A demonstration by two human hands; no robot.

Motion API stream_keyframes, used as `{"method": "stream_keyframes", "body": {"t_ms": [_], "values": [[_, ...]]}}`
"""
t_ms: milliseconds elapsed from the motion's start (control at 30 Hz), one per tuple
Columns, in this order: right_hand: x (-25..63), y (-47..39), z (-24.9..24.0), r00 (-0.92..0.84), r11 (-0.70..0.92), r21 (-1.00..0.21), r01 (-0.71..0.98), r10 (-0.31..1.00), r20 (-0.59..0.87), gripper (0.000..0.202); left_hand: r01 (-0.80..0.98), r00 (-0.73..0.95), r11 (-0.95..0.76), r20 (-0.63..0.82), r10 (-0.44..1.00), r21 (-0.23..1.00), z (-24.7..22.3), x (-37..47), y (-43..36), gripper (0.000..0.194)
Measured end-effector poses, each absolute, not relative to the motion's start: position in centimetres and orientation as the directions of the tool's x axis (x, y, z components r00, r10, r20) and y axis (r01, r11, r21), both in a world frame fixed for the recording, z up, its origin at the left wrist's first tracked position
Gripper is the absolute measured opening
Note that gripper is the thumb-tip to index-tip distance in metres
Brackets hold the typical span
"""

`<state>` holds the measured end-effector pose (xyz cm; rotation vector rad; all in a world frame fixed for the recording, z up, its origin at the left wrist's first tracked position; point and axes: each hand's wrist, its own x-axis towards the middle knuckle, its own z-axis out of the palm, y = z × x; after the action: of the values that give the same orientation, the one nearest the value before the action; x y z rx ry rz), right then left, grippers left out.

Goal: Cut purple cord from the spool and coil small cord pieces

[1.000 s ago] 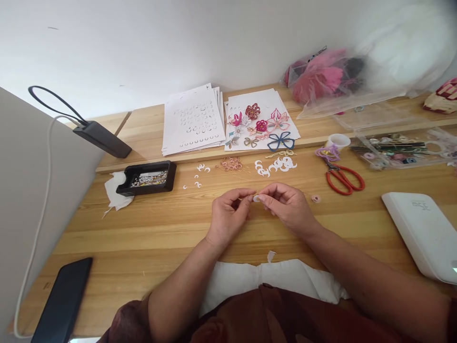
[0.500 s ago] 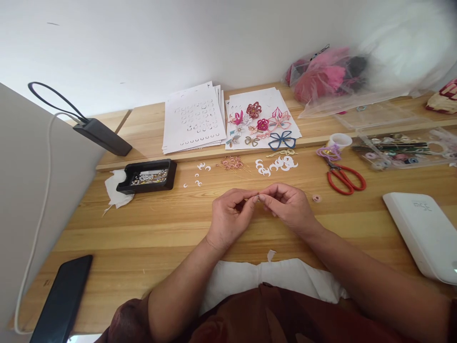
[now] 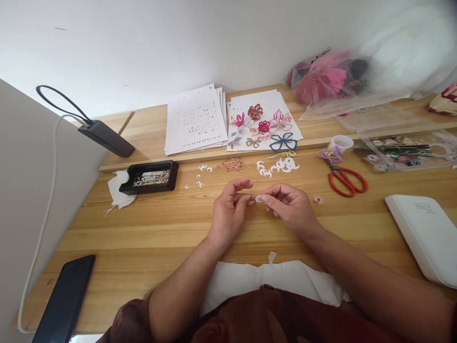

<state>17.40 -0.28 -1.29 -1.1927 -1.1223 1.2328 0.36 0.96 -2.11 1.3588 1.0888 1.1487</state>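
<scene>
My right hand (image 3: 291, 205) is clamped on a small white piece (image 3: 258, 198), pinched between thumb and fingertips just above the surface (image 3: 160, 238). My left hand (image 3: 230, 209) is just beside it, thumb and a finger drawn together at the left edge of the piece, another finger raised; I cannot tell whether they grip it too. The white piece is thus between my two hands, partly covered by my right thumb.

Beyond my fingers lie a cluster of white crescents (image 3: 287, 165) and, to their left, some coppery-pink coils with thin stems (image 3: 235, 165). A few smaller white crescents (image 3: 203, 167) are scattered farther left, near a black tray (image 3: 174, 175) of tiny beads. A single pink coil (image 3: 318, 200) sits to the right of my right hand, near red-handled scissors (image 3: 344, 183). Farther back, colourful looped flowers (image 3: 264, 126) rest on white paper (image 3: 264, 97), beside a stack of cut sheets (image 3: 196, 102)
</scene>
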Motion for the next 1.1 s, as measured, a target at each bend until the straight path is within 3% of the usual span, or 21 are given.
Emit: {"method": "stream_keyframes", "body": {"t_ms": [167, 467, 600, 800, 967, 1100], "values": [[17.4, -0.3, -1.2, 0.024, -0.028, -0.998, -0.062, 0.999, -0.029, 0.035, 0.029, 0.125, -0.030, 0.026, 0.992, 0.999, -2.0, 0.3, 1.1, 0.022], [17.0, -0.8, -1.8, 0.043, 0.091, -0.996, 0.017, 0.995, 0.092, 0.015, 0.151, 0.124, -0.118, 0.099, 0.987, 0.982, -2.0, 0.1, 1.1, 0.016], [17.1, -1.1, -2.0, 0.052, 0.157, -0.975, 0.158, 0.985, 0.167, 0.011, 0.213, 0.125, -0.186, 0.162, 0.979, 0.959, -2.0, 0.0, 1.1, 0.017], [17.4, -1.4, -1.3, 0.018, 0.349, -0.835, 0.426, 0.919, 0.394, 0.009, 0.304, 0.157, -0.303, 0.266, 0.951, 0.903, -1.3, 0.0, 0.9, 0.023], [17.5, -1.3, -1.2, 0.025, 0.383, -0.806, 0.451, 0.898, 0.440, 0.009, 0.248, 0.175, -0.267, 0.228, 0.958, 0.931, -0.8, 0.1, 0.8, 0.024], [17.5, -1.3, -1.4, 0.027, 0.381, -0.801, 0.461, 0.896, 0.443, 0.009, 0.184, 0.178, -0.162, 0.129, 0.975, 0.970, -0.7, 0.0, 0.9, 0.013]]}}
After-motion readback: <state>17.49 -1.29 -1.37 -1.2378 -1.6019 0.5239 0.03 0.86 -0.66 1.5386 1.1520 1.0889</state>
